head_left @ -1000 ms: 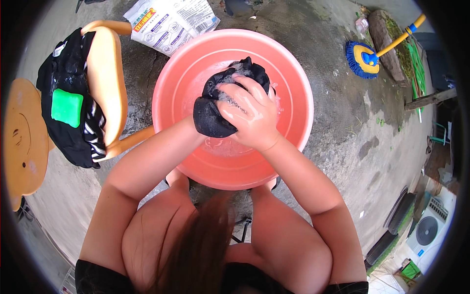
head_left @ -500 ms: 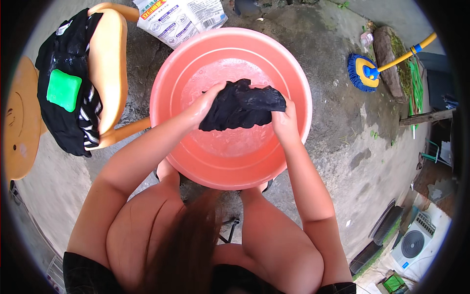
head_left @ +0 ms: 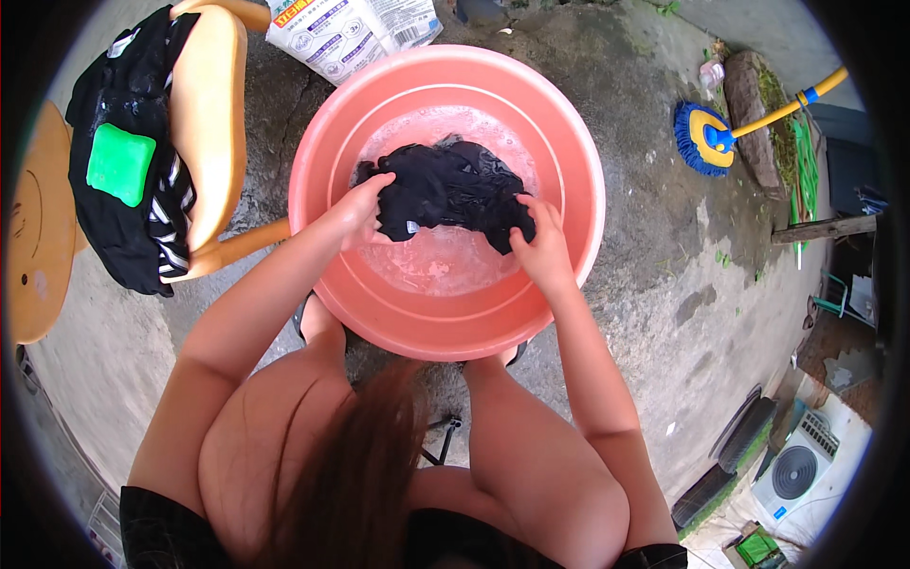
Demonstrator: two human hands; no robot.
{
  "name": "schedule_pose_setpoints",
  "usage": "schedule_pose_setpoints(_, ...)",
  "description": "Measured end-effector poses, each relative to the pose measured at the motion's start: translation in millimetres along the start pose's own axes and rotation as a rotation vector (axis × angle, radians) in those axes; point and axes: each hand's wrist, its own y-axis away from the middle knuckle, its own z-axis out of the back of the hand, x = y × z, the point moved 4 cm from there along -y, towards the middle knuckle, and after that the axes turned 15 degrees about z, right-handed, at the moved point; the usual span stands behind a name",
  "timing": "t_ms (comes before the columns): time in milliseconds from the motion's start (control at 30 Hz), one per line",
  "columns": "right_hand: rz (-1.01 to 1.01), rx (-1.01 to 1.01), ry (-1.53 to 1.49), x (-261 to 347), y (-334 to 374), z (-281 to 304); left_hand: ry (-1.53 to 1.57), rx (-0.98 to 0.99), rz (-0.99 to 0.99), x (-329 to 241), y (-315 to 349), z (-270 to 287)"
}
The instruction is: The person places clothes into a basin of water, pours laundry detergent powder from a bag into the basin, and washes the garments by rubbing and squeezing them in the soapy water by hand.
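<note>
A wet black garment (head_left: pixel 450 190), crumpled and spread sideways, lies low in a pink basin (head_left: pixel 445 338) of sudsy water. A small white tag shows near its lower left edge. My left hand (head_left: pixel 362 214) grips the garment's left end, thumb on top. At the right end, my right hand (head_left: pixel 542 245) holds the cloth's edge between thumb and fingers. How much of the cloth lies under water I cannot tell.
Left of the basin, black clothes (head_left: pixel 114 218) with a green soap bar (head_left: pixel 121 165) hang over a yellow chair (head_left: pixel 210 133). A white printed bag (head_left: pixel 346 38) stands behind the basin. A blue-and-yellow mop (head_left: pixel 703 138) lies right, beside a stone block (head_left: pixel 755 123).
The bunched garment has come down into the basin and spread wider, showing its tag. My hands have moved apart and slightly nearer to me, still at its two ends.
</note>
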Motion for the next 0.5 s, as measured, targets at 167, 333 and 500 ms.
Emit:
schedule_pose_setpoints(167,0.088,0.133,-0.200,48.9,0.1,-33.8,-0.253,0.212,0.004,2.5,17.1,-27.8)
schedule_pose_setpoints(333,0.073,0.083,-0.276,39.3,-1.3,-35.4,-0.383,0.205,-0.119,3.1,37.4,-57.7)
schedule_pose_setpoints(500,-0.183,-0.001,-0.491,43.0,-9.2,-4.1,-0.848,-0.087,-0.417,-7.4,39.7,-39.4)
